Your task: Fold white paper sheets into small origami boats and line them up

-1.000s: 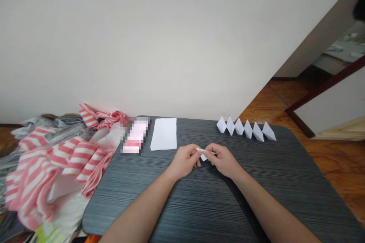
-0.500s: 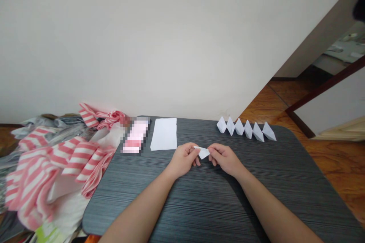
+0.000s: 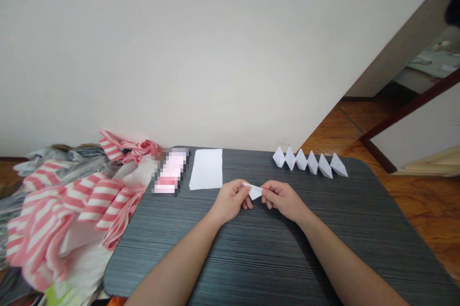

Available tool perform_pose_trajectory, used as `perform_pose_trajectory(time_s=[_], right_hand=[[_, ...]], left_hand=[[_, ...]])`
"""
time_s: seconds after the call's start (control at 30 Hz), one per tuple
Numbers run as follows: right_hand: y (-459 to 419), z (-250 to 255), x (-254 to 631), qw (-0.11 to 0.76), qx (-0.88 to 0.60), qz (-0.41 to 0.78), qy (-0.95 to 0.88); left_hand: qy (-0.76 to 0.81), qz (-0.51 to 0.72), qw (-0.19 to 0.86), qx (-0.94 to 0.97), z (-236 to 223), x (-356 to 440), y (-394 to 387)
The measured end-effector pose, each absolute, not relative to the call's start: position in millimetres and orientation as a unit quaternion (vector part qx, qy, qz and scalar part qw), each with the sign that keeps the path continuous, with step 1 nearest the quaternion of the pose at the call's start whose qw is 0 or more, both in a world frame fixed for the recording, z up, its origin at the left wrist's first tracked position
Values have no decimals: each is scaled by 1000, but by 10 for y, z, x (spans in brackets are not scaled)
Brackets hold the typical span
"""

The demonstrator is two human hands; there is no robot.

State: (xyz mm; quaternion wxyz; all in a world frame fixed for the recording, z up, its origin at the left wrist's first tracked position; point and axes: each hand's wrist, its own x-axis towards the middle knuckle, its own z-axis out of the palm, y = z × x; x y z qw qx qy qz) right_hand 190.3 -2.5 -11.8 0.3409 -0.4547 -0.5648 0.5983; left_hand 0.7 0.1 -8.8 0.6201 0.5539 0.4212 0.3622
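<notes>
A small piece of folded white paper [image 3: 255, 192] is stretched between my two hands above the dark table. My left hand [image 3: 233, 199] pinches its left end between thumb and fingers. At the right end, my right hand [image 3: 281, 198] grips it the same way, and the fingertips hide both ends. Beyond my left hand lies a stack of white paper sheets [image 3: 206, 168]. Several folded white paper shapes [image 3: 302, 160] with pointed tops stand in a row at the back right of the table.
The dark wood-grained table [image 3: 247, 258] backs onto a pale wall [image 3: 215, 57]. A blurred-out pink and white flat object [image 3: 171, 171] lies at its back left. Left of the table is a heap of red-and-white striped cloth [image 3: 82, 200]. Wooden floor [image 3: 338, 129] shows at right.
Almost nothing differs. Both hands still hold the folded paper in the same place, with the right hand shifted very slightly left.
</notes>
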Motion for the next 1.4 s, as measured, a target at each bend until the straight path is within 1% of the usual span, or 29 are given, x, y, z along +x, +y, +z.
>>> perform_pose_trajectory(time_s=[0.3, 0.6, 0.73, 0.93, 1.4], right_hand=[[-36, -68, 1893, 321, -473, 573, -587], [-49, -71, 1885, 313, -485, 514, -635], [-60, -70, 1869, 314, -482, 514, -637], [-71, -57, 1844, 310, -478, 519, -638], [-55, -41, 1856, 307, -480, 510, -645]], left_hand=[[427, 360, 601, 572, -55, 10, -20], [423, 355, 622, 555, -67, 8, 4], [426, 346, 628, 552, -55, 12, -4], [433, 336, 599, 584, -29, 10, -12], [428, 337, 614, 572, -56, -8, 4]])
